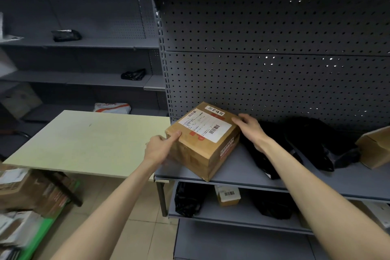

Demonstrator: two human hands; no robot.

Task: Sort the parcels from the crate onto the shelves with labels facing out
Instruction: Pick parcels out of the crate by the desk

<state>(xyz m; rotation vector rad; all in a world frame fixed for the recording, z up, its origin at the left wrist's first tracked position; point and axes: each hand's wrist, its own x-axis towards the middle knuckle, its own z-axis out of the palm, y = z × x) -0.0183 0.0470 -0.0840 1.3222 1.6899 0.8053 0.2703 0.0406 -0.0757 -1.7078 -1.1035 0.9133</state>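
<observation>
Now I see both hands on the cardboard box (pixel 203 139) on the shelf (pixel 242 166): left hand (pixel 159 147) grips its near-left corner, right hand (pixel 250 127) holds its far-right edge.

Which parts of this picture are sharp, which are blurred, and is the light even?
Head view: the brown cardboard box with its white label is sharp; the stacked parcels at lower left are smeared; the grey perforated back panel is dim, with bright specks through its holes; the wide lens bends the shelf edges.
</observation>
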